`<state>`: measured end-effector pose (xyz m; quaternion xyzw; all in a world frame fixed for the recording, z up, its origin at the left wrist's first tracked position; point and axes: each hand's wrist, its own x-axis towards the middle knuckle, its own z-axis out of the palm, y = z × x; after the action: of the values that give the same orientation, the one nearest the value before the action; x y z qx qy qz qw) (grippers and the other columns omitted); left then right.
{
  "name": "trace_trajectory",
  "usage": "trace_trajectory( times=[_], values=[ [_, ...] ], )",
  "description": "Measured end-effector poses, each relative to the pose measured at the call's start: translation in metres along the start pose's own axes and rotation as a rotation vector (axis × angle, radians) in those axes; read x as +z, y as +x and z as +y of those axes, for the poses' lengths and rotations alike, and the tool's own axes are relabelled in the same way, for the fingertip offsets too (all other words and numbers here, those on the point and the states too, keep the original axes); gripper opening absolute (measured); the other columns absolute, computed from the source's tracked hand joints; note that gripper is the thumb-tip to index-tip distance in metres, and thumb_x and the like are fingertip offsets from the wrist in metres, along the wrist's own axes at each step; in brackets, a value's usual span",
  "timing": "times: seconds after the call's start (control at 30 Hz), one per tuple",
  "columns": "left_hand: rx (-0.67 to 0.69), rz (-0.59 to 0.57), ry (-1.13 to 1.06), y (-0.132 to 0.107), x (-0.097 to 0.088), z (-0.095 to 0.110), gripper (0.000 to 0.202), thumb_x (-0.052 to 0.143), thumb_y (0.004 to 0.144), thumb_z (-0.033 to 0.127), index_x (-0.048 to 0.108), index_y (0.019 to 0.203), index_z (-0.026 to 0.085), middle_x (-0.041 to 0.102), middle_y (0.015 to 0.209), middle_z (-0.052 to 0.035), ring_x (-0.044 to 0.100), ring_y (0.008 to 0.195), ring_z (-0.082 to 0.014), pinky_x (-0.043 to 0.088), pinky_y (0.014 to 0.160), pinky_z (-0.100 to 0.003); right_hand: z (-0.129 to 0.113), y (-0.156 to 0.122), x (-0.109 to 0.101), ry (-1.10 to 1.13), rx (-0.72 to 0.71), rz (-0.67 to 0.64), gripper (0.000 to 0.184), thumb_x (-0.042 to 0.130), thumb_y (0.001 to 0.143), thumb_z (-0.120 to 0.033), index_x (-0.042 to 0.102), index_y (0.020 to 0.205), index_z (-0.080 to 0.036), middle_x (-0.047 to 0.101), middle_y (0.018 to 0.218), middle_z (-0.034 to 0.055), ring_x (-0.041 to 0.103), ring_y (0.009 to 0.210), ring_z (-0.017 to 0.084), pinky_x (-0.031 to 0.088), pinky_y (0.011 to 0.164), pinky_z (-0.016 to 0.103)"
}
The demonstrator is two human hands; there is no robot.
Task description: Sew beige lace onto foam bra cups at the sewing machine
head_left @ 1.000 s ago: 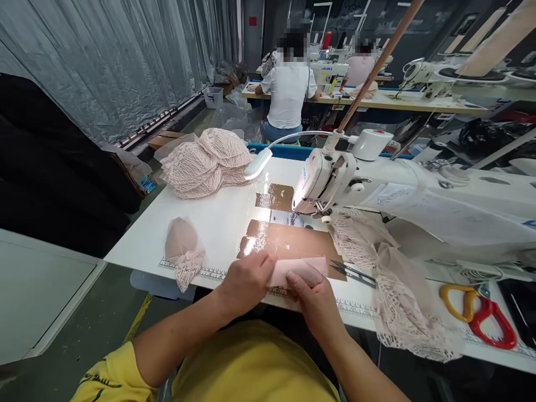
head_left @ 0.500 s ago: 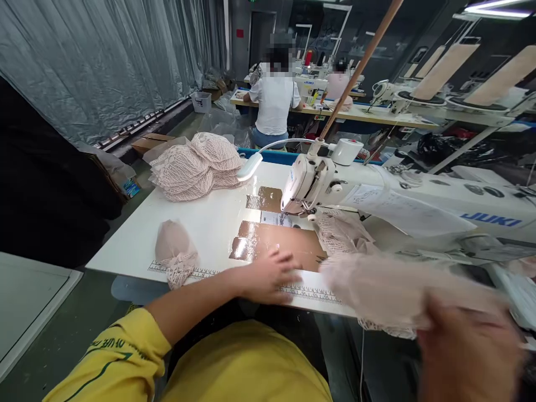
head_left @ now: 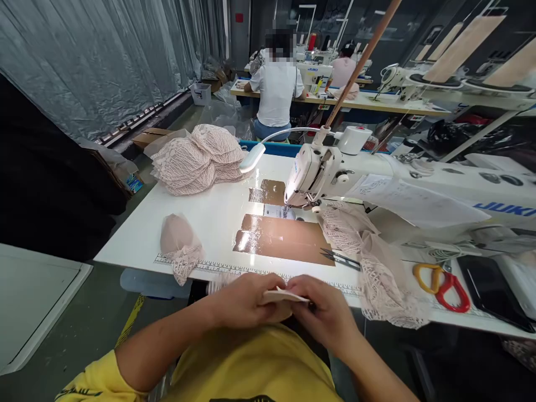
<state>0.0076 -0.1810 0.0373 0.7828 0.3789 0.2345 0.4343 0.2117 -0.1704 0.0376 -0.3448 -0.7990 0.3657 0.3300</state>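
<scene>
Close to my body, at the table's front edge, both hands pinch a beige fabric piece [head_left: 285, 296]. My left hand [head_left: 247, 298] is closed on its left side; a blurred lacy part shows behind that hand. My right hand [head_left: 324, 312] grips the right side, its fingers partly hidden. Ahead stands a white sewing machine [head_left: 314, 173], its needle area over the table. A beige lace cup piece [head_left: 178, 240] lies by the printed ruler on the left. More beige lace fabric [head_left: 379, 273] drapes over the front edge at right.
Stacked lace pieces [head_left: 201, 159] sit at the table's back left. Tweezers [head_left: 341, 258] lie beside the machine's brown plate [head_left: 285, 237]. Scissors with red and yellow handles [head_left: 444, 287] and a dark phone-like slab [head_left: 494, 290] are at right. A co-worker [head_left: 276, 89] sits ahead.
My right hand has come in from the far right with the fabric to meet my left. My left hand has left the tabletop and now grips the fabric too. Tweezers and scissors are uncovered.
</scene>
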Motion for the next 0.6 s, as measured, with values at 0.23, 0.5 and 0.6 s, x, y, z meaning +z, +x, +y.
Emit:
trace_trajectory(
  times=[0.23, 0.5, 0.6],
  values=[
    [-0.15, 0.551, 0.194, -0.024, -0.023, -0.027, 0.027, 0.046, 0.081, 0.009, 0.062, 0.101, 0.018, 0.063, 0.107, -0.0073, 0.06, 0.098, -0.0201, 0.048, 0.083, -0.032, -0.002, -0.013, -0.036, -0.208, -0.171, 0.547, 0.031, 0.066, 0.069, -0.004, 0.058, 0.089, -0.026, 0.063, 0.085, 0.0016, 0.061, 0.076, 0.017, 0.046, 0.061, 0.028],
    [0.193, 0.225, 0.205, 0.007, -0.018, 0.013, 0.057, 0.061, 0.081, 0.021, 0.041, 0.134, 0.019, 0.052, 0.133, -0.0114, 0.051, 0.121, -0.024, 0.042, 0.102, -0.036, -0.008, 0.021, -0.018, -0.333, -0.227, 0.143, 0.019, 0.058, 0.075, -0.01, 0.055, 0.085, -0.026, 0.067, 0.081, 0.001, 0.063, 0.067, 0.015, 0.048, 0.056, 0.025],
    [0.079, 0.244, -0.044, 0.029, -0.005, 0.005, 0.029, 0.056, 0.08, 0.014, 0.059, 0.108, 0.017, 0.067, 0.1, -0.0051, 0.062, 0.089, -0.0174, 0.049, 0.08, -0.028, -0.011, 0.018, -0.03, -0.307, -0.285, 0.165, 0.017, 0.061, 0.076, -0.015, 0.057, 0.086, -0.027, 0.068, 0.083, 0.0023, 0.064, 0.067, 0.016, 0.049, 0.057, 0.026]
  ],
)
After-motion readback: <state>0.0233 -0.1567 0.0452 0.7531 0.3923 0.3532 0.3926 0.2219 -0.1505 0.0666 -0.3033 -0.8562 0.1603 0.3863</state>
